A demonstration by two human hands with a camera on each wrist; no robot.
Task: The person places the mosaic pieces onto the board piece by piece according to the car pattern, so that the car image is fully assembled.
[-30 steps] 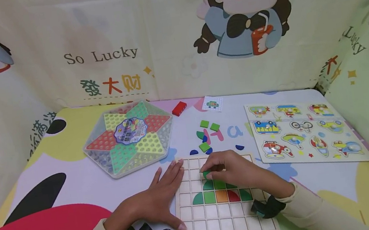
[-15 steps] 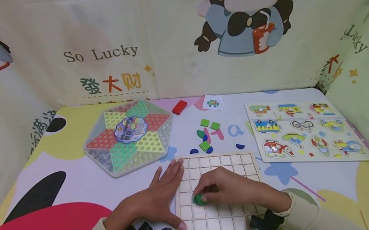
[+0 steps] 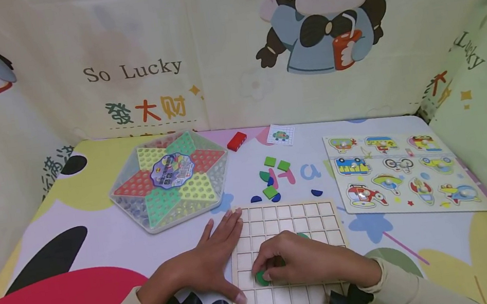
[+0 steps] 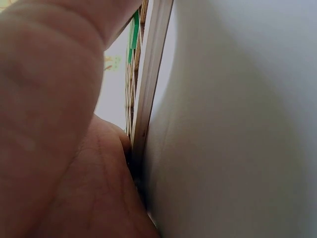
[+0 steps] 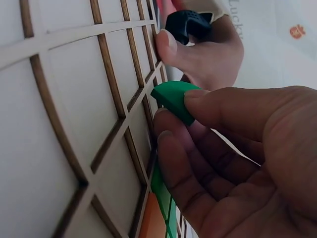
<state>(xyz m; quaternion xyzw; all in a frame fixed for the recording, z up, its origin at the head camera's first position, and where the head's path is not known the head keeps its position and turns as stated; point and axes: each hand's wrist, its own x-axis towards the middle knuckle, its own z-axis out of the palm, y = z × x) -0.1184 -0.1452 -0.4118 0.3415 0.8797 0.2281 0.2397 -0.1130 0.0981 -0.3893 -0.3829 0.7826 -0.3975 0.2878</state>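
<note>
A wooden grid board (image 3: 287,297) lies in front of me, divided into square cells. My left hand (image 3: 206,269) rests along its left edge with fingers straight and spread, the thumb on the frame. Between thumb and fingertips, my right hand (image 3: 302,258) pinches a green quarter-round piece (image 5: 173,98) over cells at the board's left side. The right wrist view shows that piece tilted, its lower corner close to the grid. Beneath the right hand, an orange piece (image 5: 152,218) and green pieces (image 5: 161,191) sit in cells; the hand hides most of that row from the head view.
Beyond the board lie several green squares (image 3: 270,192), a green curved piece (image 3: 264,176) and several blue half-rounds (image 3: 317,193). Farther back are a pattern card (image 3: 280,136) and a red block (image 3: 236,141). A hexagonal star game board (image 3: 171,203) lies left, a vehicle puzzle (image 3: 407,186) right.
My right hand has come from the board's upper middle down and left toward the left cells, still pinching the green piece. My left hand has stayed in place.
</note>
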